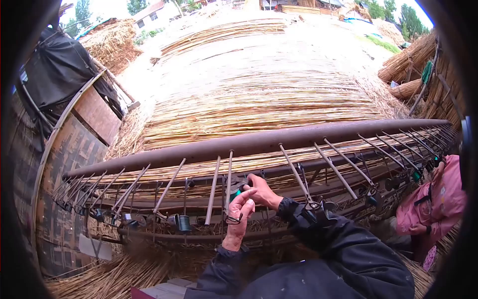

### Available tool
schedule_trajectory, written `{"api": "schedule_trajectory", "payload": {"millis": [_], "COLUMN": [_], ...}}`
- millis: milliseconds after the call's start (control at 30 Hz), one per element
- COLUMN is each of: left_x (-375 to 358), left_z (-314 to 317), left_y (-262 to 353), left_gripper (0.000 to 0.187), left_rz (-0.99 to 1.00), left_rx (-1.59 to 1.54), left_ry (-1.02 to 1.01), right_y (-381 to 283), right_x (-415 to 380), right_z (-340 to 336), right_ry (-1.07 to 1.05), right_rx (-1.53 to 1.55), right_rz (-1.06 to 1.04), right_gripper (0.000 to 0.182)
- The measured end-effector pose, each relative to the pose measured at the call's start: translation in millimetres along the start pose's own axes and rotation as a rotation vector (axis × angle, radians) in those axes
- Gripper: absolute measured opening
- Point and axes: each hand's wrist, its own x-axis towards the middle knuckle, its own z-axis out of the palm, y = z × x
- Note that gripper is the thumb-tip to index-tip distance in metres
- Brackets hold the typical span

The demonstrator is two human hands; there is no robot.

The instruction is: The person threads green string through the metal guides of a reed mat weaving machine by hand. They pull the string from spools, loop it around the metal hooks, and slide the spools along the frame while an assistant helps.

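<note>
In front of me runs a frame with a long brown metal pipe (254,142) and a row of slanted metal rods (214,192) hanging from it. My right hand (265,192) reaches in at the middle, fingers curled against a dark spool holder (240,183). Green thread (234,195) shows on that holder. Just below and to the left, my left hand (240,219) is raised beside a rod with a hooked end, thumb and fingers drawn together close to the green thread. Whatever its fingertips pinch is too small to make out.
Reed stalks (259,99) lie in a wide sheet beyond the pipe. More spools (184,223) hang along the frame. A person in a pink jacket (433,199) works at the right end. A wooden panel (64,184) stands left; loose stalks (109,271) lie below.
</note>
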Motion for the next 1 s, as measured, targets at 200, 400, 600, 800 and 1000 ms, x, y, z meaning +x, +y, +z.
{"api": "schedule_trajectory", "payload": {"millis": [200,400,600,800,1000], "left_x": [27,55,59,45,36], "left_z": [-17,-37,-77,-104,-90], "left_y": [-31,-47,-81,-72,-41], "left_gripper": [0.015,0.072,0.05,0.02,0.009], "left_rz": [0.188,0.467,0.199,-0.149,-0.305], "left_rx": [0.726,1.001,0.331,-0.138,-0.02], "left_ry": [0.422,0.539,0.331,0.003,-0.105], "right_y": [12,9,-14,-28,-19], "right_x": [20,30,14,-35,-75], "right_z": [17,8,-18,-17,0], "right_ry": [0.152,0.095,-0.33,-0.283,0.287], "right_rx": [0.207,-0.048,0.025,-0.059,0.575], "right_rz": [0.208,0.148,-0.242,-0.492,-0.134], "right_gripper": [0.034,0.033,0.027,0.035,0.026]}}
